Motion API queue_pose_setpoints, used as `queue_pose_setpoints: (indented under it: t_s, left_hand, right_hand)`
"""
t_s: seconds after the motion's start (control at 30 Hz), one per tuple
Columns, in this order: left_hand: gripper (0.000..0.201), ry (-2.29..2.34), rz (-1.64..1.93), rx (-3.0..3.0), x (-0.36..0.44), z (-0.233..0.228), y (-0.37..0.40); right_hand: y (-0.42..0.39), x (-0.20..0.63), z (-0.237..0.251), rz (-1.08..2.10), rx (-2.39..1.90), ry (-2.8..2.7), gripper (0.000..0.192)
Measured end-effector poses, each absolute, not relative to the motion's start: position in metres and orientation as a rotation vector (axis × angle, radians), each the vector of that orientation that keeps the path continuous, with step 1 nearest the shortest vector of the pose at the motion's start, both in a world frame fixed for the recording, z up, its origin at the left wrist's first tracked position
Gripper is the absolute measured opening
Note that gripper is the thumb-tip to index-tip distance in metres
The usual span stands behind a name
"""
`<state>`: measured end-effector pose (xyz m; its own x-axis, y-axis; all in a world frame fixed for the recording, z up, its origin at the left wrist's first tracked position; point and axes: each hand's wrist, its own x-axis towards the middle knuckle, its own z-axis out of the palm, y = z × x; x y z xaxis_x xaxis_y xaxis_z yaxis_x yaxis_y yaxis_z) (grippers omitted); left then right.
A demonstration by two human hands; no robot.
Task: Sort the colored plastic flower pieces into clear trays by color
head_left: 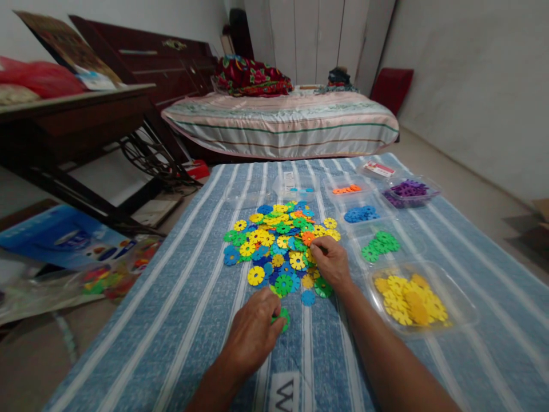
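Note:
A mixed heap of plastic snowflake discs in yellow, green, blue and orange lies on the striped cloth. My left hand is closed at the heap's near side, with a green snowflake disc between thumb and fingers. At the right side of the heap, my right hand pinches the edge of an orange snowflake disc. Its fingertips are partly hidden. A blue disc and a dark green disc lie below that hand.
Clear plastic trays on the right hold yellow discs, green discs, blue discs, orange discs and purple discs. A bed stands beyond, and a sewing-machine table at left.

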<state>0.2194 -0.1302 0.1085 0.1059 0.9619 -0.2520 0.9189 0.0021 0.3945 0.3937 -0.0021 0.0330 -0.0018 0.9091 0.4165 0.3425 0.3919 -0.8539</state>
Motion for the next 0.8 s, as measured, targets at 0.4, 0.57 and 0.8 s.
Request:
queue_pose_setpoints:
  t_s: [0.4,0.57,0.8]
  left_hand:
    - [0.018,1.874,-0.082,1.915,0.221,0.116,-0.131]
    - [0.01,1.842,0.017,1.829,0.22,0.116,-0.128]
    - [0.014,1.731,0.409,1.573,0.218,0.118,-0.116]
  right_hand:
    - [-0.002,0.393,0.036,0.66,-1.144,-1.555,0.016]
    - [-0.002,0.393,0.035,0.66,-1.141,-1.559,0.017]
    - [-0.002,0.392,0.036,0.657,-1.149,-1.555,0.017]
